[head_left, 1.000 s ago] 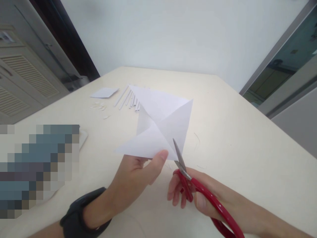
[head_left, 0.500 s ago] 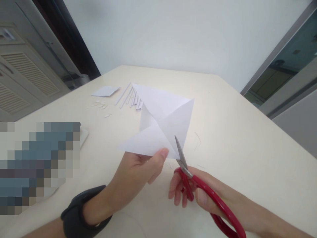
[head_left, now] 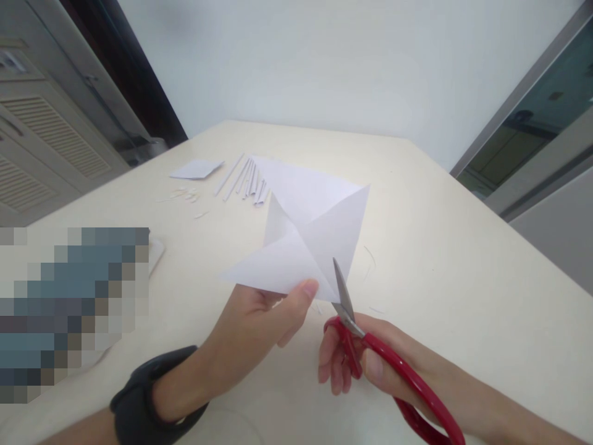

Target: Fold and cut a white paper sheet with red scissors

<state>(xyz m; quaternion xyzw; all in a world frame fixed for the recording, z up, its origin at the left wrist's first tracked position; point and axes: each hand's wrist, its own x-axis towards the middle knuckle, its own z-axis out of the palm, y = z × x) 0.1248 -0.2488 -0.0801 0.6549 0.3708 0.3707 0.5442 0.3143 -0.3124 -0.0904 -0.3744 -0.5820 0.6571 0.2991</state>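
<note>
A white sheet of paper (head_left: 324, 228), creased and cut partway in from its corners, is raised above the table. My left hand (head_left: 269, 327) pinches its lower edge, thumb on top and the other fingers hidden beneath. Red-handled scissors (head_left: 403, 371) are in my right hand (head_left: 380, 352), which has its thumb and fingers in the handle loops. Their blades are apart around the paper's lower right corner, one blade above the sheet and the other largely hidden below it.
Several thin rolled paper sticks (head_left: 252, 179) lie behind the sheet. To their left are a folded white paper (head_left: 197, 169) and small white scraps (head_left: 188, 194). A blurred-out flat object (head_left: 78, 309) occupies the left side of the white table (head_left: 463, 259). A wall (head_left: 324, 62) stands behind.
Both hands, the paper and the scissors have shifted slightly right and down. The grips look the same, and the blades remain apart at the corner.
</note>
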